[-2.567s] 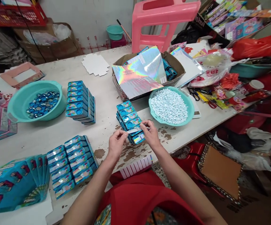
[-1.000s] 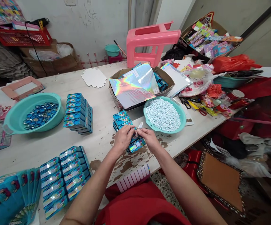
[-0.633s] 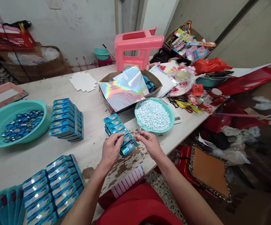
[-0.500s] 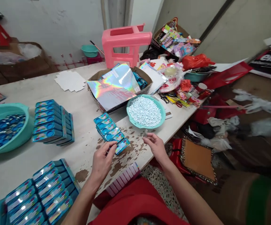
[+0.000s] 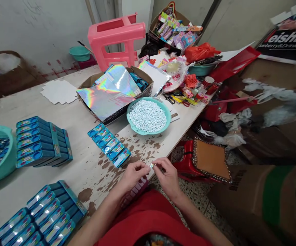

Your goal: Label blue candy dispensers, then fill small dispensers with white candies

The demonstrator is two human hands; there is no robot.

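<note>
My left hand [image 5: 135, 175] and my right hand [image 5: 167, 176] come together at the table's front edge. A small shiny piece [image 5: 151, 165], too small to name, is pinched in my right fingertips. My left thumb and finger are closed right beside it; whether they grip it too, or something else, I cannot make out. Just beyond my left hand lies a row of blue flat cases [image 5: 109, 145] with round recesses, side by side. A pinkish strip with pale rectangles [image 5: 137, 189] shows partly under my left wrist.
A turquoise basin of white pellets [image 5: 148, 116] stands beyond my hands. Behind it is a cardboard box [image 5: 114, 114] with holographic sheets. Stacked blue cases [image 5: 42, 141] and more blue cases [image 5: 42, 212] are at left, beside another basin [image 5: 12, 150]. A pink stool [image 5: 116, 39] stands at the back.
My left hand has left the row of cases and moved right, to my right hand. My right hand has come down and nearer to me. The view has turned slightly right.
</note>
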